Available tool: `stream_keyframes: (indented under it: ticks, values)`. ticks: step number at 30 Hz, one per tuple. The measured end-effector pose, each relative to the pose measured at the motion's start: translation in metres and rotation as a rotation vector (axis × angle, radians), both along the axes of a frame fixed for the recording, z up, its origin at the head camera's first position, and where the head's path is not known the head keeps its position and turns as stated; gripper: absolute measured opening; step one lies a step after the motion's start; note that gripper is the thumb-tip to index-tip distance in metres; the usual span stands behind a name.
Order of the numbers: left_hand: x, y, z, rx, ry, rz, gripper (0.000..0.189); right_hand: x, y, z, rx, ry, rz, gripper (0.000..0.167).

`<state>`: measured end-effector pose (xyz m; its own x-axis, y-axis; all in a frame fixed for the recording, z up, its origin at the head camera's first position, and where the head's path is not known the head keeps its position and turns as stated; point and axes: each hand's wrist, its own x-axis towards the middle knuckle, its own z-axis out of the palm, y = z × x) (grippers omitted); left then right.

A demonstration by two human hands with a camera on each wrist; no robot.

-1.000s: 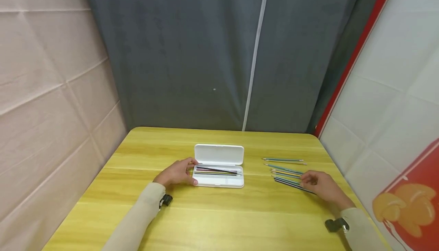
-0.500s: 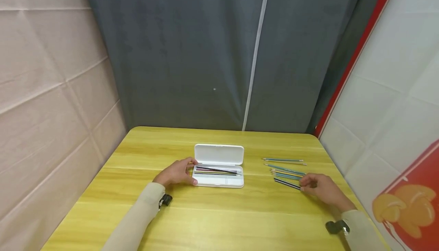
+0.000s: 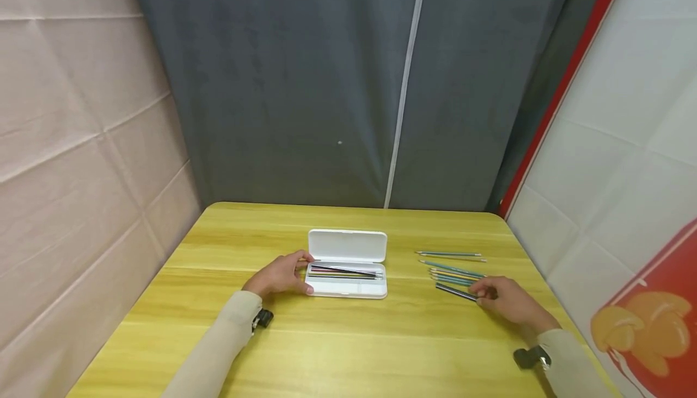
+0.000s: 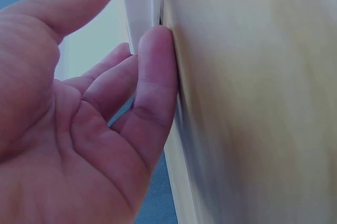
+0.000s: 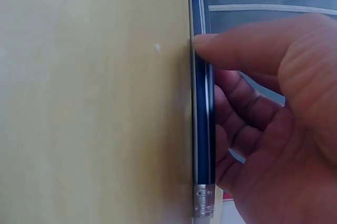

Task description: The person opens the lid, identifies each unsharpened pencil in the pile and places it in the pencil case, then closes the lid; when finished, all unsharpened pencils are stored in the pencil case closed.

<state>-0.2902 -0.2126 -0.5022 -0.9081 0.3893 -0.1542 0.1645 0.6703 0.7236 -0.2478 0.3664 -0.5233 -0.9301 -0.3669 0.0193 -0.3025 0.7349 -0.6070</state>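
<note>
A white pencil case (image 3: 348,290) lies with its lid (image 3: 347,246) raised, several pencils (image 3: 348,273) in its rear section. My left hand (image 3: 280,276) holds the case's left end, thumb at the front corner and fingers at the back; the left wrist view shows fingertips against the white edge (image 4: 142,8). On the right, my right hand (image 3: 506,302) pinches a dark blue striped pencil (image 5: 202,129) at the near side of a loose group. Its thumb presses the barrel, the other fingers curl behind, and the silver eraser ferrule (image 5: 204,197) points toward the wrist.
Several teal and yellowish pencils (image 3: 454,274) lie just behind the right hand, with a blue-grey one (image 3: 449,253) farther back. The yellow wood-grain table (image 3: 348,337) meets a grey curtain (image 3: 294,114) at the back and pale cloth walls at both sides.
My right hand has shifted slightly left and nearer to the front, onto the dark pencils; their right ends are now hidden by it. The left hand and the case stay put.
</note>
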Motion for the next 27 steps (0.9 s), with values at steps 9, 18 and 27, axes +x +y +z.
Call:
stream_keyframes:
  ticks: [9, 18, 27]
  values:
    - [-0.0004, -0.0005, -0.0008, -0.01, 0.005, 0.004, 0.074, -0.0025, -0.002, 0.0004, 0.032, 0.011, 0.005, 0.016]
    - [-0.0005, -0.0005, -0.0006, -0.011, 0.001, 0.005, 0.073, -0.0041, -0.0025, 0.0011, -0.006, 0.009, -0.013, 0.016]
    - [-0.0018, -0.0016, -0.0028, 0.005, -0.01, 0.011, 0.073, -0.008, -0.0061, 0.0058, -0.036, 0.022, -0.001, 0.015]
